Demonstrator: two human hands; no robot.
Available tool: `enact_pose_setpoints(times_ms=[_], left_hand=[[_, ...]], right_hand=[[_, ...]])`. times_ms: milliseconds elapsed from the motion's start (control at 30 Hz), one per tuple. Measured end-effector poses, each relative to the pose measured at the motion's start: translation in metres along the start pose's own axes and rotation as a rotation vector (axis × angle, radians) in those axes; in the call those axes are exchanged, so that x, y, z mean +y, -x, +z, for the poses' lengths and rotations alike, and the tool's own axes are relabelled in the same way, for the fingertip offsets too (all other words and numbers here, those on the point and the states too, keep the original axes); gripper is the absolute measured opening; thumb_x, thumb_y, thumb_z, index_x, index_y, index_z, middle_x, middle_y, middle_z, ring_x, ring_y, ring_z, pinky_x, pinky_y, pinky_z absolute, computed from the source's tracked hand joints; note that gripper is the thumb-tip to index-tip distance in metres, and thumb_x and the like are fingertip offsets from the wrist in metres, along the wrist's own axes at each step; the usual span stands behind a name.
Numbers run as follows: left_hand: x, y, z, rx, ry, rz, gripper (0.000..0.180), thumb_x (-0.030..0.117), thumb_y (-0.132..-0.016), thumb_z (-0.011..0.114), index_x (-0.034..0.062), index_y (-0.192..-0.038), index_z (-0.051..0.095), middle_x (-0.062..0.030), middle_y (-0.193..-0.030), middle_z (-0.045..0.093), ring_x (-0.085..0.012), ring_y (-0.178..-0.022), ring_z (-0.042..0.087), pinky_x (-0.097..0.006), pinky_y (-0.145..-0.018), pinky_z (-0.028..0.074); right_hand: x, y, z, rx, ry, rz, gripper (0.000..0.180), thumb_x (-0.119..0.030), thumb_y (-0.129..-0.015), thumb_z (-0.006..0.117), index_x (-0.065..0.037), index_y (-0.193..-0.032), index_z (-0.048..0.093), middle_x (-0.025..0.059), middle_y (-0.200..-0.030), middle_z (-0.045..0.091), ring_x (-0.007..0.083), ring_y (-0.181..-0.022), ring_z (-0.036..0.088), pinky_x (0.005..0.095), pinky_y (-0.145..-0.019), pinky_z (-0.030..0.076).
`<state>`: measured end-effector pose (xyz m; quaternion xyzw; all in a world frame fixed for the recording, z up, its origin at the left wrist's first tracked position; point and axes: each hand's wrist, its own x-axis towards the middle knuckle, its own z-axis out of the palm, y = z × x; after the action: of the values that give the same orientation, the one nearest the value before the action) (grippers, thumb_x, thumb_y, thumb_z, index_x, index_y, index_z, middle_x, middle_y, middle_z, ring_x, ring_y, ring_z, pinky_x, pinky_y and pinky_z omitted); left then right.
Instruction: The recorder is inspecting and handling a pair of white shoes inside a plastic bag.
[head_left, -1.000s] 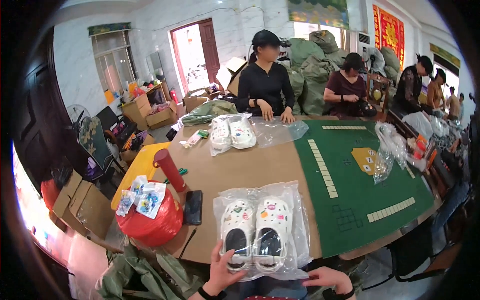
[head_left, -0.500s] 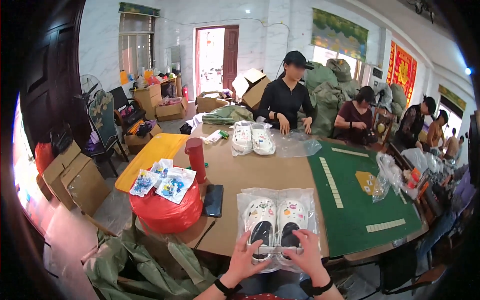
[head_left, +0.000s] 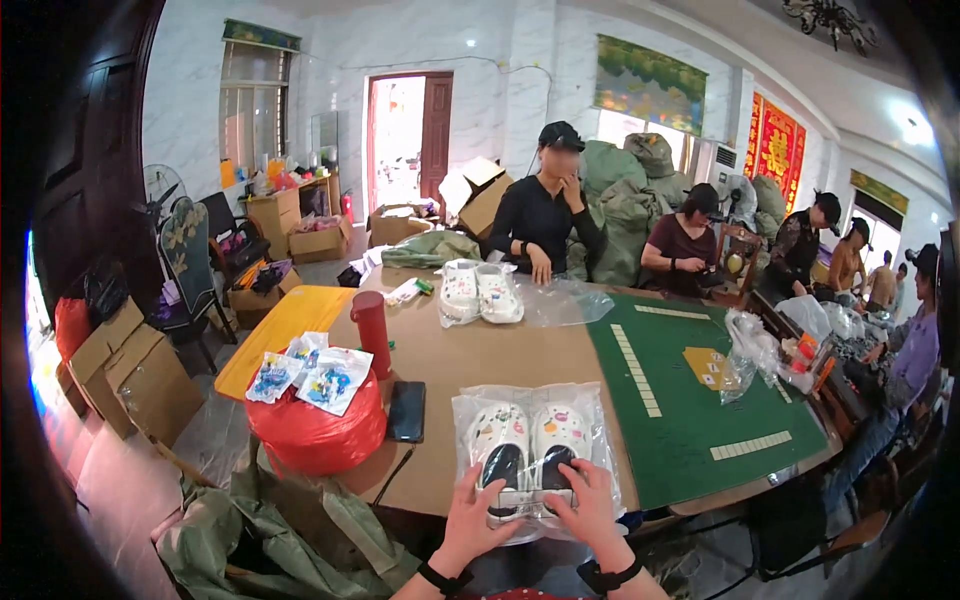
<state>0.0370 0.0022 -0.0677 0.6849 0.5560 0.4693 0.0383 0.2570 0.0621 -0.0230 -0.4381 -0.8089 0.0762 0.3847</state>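
A pair of white clogs with colourful charms and black insoles lies in a clear plastic bag at the table's near edge. The toes point away from me. My left hand rests on the near left part of the bag, fingers apart and curved by the left heel. My right hand mirrors it on the right, its fingertips over the right clog's insole. Between my thumbs runs a pale strip across the bag. Both wrists carry black bands.
A red bundle with small charm packets, a red cylinder and a phone are at left. Across the table, a person sits by another bagged clog pair. A green mat with white tile rows covers the right side.
The view has shifted, so the table sits slightly further left. Across the table, the person in black has raised one hand to the face. My hands stay on the bag.
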Motion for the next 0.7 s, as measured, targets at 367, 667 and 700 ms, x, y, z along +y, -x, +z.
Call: enact_pose_setpoints(times_ms=[367, 667, 700], left_hand=[[0.002, 0.0, 0.005, 0.089, 0.033, -0.026, 0.072, 0.038, -0.066, 0.09, 0.013, -0.126, 0.059, -0.0229, -0.148, 0.04, -0.0424, -0.134, 0.044, -0.05, -0.107, 0.042], [-0.001, 0.003, 0.007, 0.05, -0.009, 0.02, 0.077, 0.039, -0.067, 0.091, 0.011, -0.13, 0.055, -0.0234, -0.15, 0.035, -0.0427, -0.136, 0.041, -0.052, -0.105, 0.043], [0.002, 0.001, 0.008, 0.086, 0.016, 0.015, 0.076, 0.037, -0.065, 0.091, 0.0114, -0.128, 0.057, -0.024, -0.149, 0.038, -0.0427, -0.135, 0.043, -0.051, -0.106, 0.043]], right_hand=[[-0.012, 0.002, 0.013, 0.148, 0.0, -0.003, 0.065, -0.041, -0.073, 0.084, -0.003, -0.122, 0.064, 0.0199, -0.129, 0.052, 0.0403, -0.123, 0.046, 0.051, -0.103, 0.041], [-0.006, 0.011, 0.016, 0.199, -0.019, -0.022, 0.065, -0.039, -0.072, 0.085, -0.004, -0.123, 0.064, 0.0191, -0.128, 0.053, 0.0397, -0.12, 0.049, 0.0503, -0.102, 0.042], [-0.005, 0.011, 0.016, 0.203, -0.007, -0.027, 0.064, -0.038, -0.072, 0.085, -0.005, -0.122, 0.064, 0.019, -0.127, 0.053, 0.0393, -0.12, 0.049, 0.0496, -0.1, 0.042]])
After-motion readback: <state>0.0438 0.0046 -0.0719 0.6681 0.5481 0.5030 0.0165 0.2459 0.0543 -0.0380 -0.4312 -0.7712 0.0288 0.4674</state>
